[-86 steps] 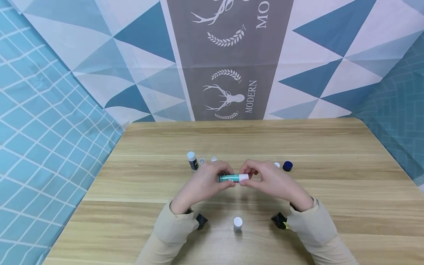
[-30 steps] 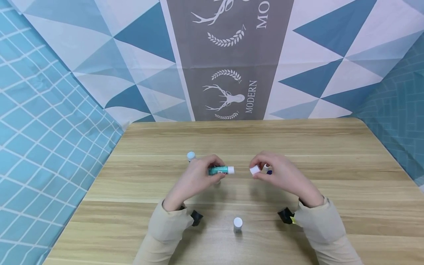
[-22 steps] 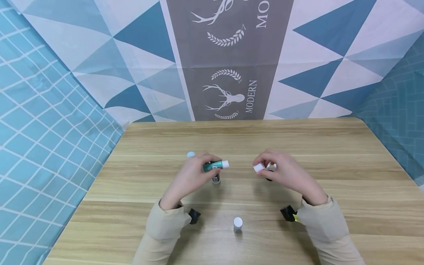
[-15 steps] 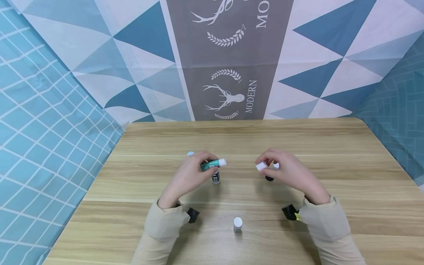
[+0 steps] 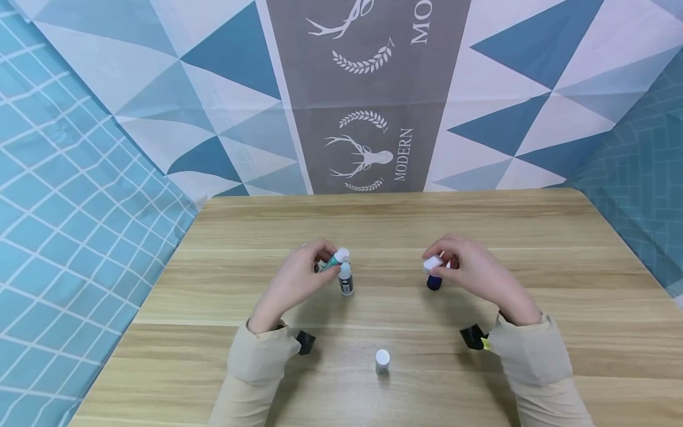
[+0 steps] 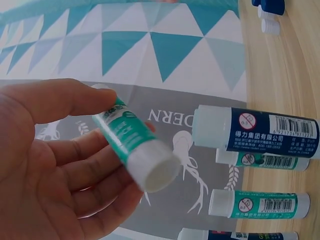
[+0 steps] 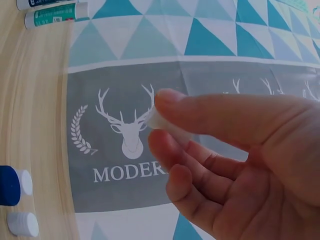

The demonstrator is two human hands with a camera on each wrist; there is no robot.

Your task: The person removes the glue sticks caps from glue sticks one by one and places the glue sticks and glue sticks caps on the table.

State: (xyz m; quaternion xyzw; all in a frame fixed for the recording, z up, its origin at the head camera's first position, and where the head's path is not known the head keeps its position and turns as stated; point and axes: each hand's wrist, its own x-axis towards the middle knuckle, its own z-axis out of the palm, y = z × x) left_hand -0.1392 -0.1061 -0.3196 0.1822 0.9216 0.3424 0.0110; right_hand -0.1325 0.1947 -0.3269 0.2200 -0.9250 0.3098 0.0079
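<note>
My left hand holds a green glue stick between thumb and fingers, its white uncapped end tilted toward the camera in the left wrist view. Right beside it stands a dark blue glue stick, upright on the table and without a cap. Further right, my right hand pinches a white cap between thumb and fingertips. Below that cap in the head view lies a dark blue cap. The right wrist view shows the pinched cap partly hidden by the thumb.
Several other glue sticks, including a green one, stand by the left hand, mostly hidden in the head view. White caps sit by the dark blue cap. Nearer the person stands a small white-topped cylinder on the wooden table.
The white cap has come off the green glue stick. Both hands have moved apart, left hand leftward with the stick, right hand rightward with the cap; the stick's open end has turned upward.
</note>
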